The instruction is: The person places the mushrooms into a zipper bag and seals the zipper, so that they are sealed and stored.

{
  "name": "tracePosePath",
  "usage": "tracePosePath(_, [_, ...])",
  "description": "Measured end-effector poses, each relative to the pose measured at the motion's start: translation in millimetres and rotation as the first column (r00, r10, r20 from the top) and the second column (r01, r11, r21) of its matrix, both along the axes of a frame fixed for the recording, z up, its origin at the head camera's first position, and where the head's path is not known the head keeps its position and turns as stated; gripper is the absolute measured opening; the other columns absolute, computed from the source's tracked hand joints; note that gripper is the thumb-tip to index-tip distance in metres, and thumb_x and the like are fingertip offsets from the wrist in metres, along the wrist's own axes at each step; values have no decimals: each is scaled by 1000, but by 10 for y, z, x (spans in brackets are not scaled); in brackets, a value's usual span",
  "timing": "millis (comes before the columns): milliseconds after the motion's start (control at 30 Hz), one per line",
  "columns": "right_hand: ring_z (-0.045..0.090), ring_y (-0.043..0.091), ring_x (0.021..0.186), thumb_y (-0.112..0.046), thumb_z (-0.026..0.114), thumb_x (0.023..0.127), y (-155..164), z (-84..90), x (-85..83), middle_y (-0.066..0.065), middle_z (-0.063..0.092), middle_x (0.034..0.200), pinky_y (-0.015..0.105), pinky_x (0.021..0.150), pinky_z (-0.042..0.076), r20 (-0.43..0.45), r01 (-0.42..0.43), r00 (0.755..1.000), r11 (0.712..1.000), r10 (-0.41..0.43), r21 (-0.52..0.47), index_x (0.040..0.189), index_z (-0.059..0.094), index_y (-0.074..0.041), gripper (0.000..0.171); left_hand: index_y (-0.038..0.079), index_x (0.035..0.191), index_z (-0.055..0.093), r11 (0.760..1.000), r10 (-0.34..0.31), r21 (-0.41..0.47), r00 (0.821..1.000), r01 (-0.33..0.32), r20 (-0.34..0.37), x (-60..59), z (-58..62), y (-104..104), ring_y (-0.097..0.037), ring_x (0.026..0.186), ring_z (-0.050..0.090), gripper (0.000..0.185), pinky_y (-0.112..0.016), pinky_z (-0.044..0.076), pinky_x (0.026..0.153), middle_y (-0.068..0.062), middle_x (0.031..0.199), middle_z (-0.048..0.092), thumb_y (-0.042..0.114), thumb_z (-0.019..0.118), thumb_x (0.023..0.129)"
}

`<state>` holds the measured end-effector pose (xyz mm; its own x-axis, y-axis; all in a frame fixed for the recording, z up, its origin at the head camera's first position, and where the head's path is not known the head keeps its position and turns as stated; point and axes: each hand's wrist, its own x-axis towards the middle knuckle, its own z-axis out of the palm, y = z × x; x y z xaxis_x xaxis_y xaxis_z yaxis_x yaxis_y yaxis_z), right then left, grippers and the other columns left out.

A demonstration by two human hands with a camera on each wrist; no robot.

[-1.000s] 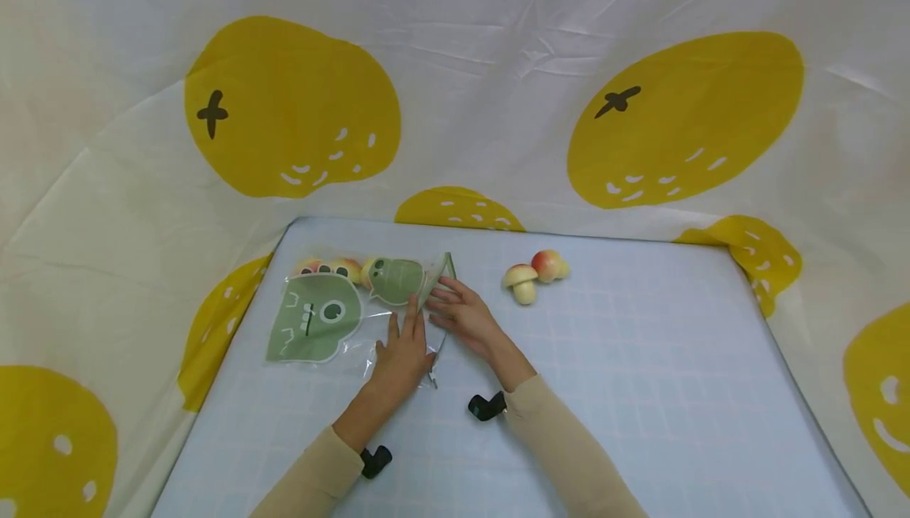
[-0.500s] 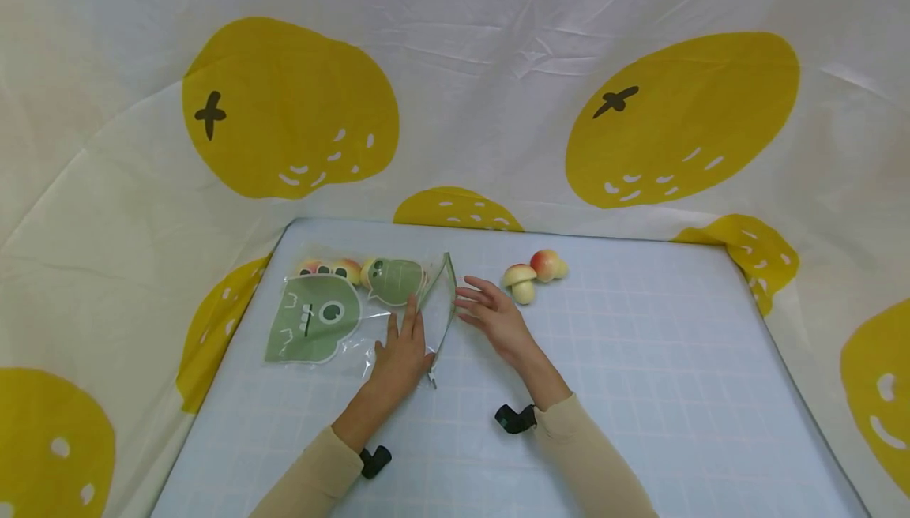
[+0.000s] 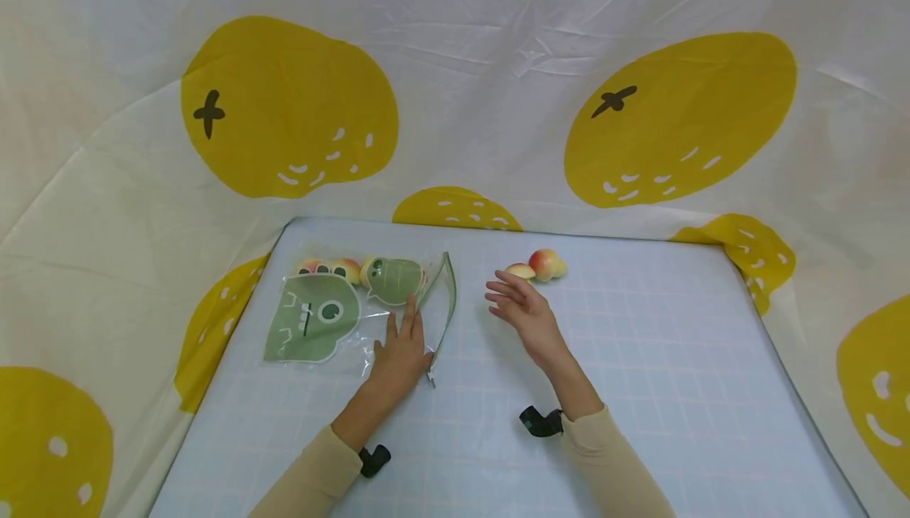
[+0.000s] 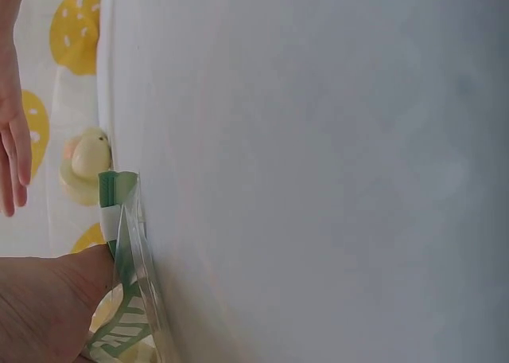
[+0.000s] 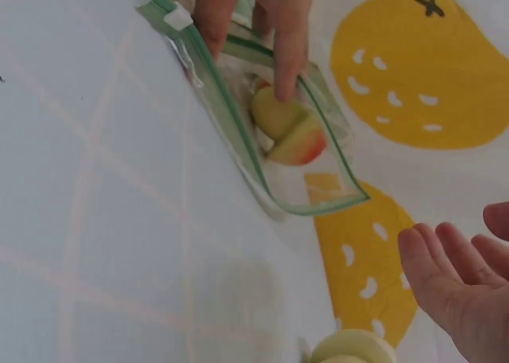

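A clear zip bag (image 3: 313, 327) with green cartoon prints lies at the left of the table, its mouth gaping toward the right. Inside it show several toy mushrooms (image 3: 347, 269) with red and yellow caps, partly covered by the prints. My left hand (image 3: 400, 356) rests on the bag near its mouth, fingers spread and straight. Off the table, my right hand (image 3: 529, 317) hovers with loose fingers and holds nothing. Two more toy mushrooms are just beyond it: one (image 3: 546, 264) in plain sight, the other (image 3: 521, 270) partly hidden by the fingers.
A white zip slider (image 5: 178, 17) sits at one end of the bag's green seal. The pale checked tablecloth (image 3: 675, 360) stretches to the right. Behind the table hangs a white cloth (image 3: 483, 107) with large yellow fruit prints.
My right hand has left the bag's mouth and moved right, to the loose toy mushrooms. The bag's mouth has spread wider. My left hand stays in place on the bag.
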<state>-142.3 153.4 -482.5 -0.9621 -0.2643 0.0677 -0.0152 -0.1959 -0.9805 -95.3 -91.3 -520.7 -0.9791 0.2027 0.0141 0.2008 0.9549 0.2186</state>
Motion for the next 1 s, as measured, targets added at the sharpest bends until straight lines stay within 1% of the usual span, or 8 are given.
tracePosePath(100, [51,44,128,3,51,101,69,28,-6,36,45,141,38,98,49,-25,16,1000,999,-15,36,148,40,5,48,-9,149,36,1000,-1,4,1000,1,-3,-3,-1,-4,-54,136,33,83,-70,48,81,-17,165,11,31,78,89])
tracePosePath(267, [53,41,125,2,55,101,197,70,-47,33,49,139,32,96,50,-87,62,995,992,-52,110,147,42,4,47,-9,149,35,1000,-5,7,1000,4,4,-4,-7,-4,-54,136,32,84,-71,48,82,-17,165,10,31,78,89])
tracePosePath(433, [58,36,120,5,56,99,324,104,-101,35,49,137,31,93,52,-139,104,987,986,-86,127,145,45,4,47,-9,150,34,1000,-7,5,1000,6,12,-6,-24,-7,-53,137,32,85,-71,47,82,-17,166,9,31,77,90])
tracePosePath(633, [53,46,121,6,57,98,449,140,-154,34,49,137,27,93,51,-178,139,977,981,-115,132,144,43,8,48,-9,150,33,1000,-4,1,1000,3,14,-10,-44,-9,-53,137,32,85,-71,47,82,-17,166,9,32,77,90])
tracePosePath(667, [51,49,121,5,58,98,466,137,-162,33,51,137,26,93,51,-185,155,975,977,-126,150,144,43,8,48,-9,150,33,1000,-3,2,1000,3,12,-11,-49,-11,-53,137,32,85,-71,47,82,-17,166,9,32,77,90])
tracePosePath(833, [53,44,120,6,59,98,543,123,-191,33,52,134,22,94,48,-224,223,959,950,-173,221,143,47,7,47,-8,150,33,1000,-2,8,1000,2,13,-13,-58,-12,-53,137,32,85,-71,47,82,-17,166,8,32,78,89])
tracePosePath(900, [52,47,120,9,58,97,567,144,-190,35,51,133,20,92,48,-244,238,953,944,-180,231,142,47,8,47,-8,150,34,1000,-3,8,1000,3,14,-13,-56,-11,-53,137,32,85,-71,47,82,-17,166,8,32,78,89])
tracePosePath(1000, [50,53,119,13,58,95,579,235,-160,37,52,131,18,89,48,-288,269,938,927,-191,263,140,48,11,46,-8,150,34,1000,-1,7,1000,1,18,-14,-55,-10,-53,137,32,85,-71,47,82,-17,166,8,32,77,90])
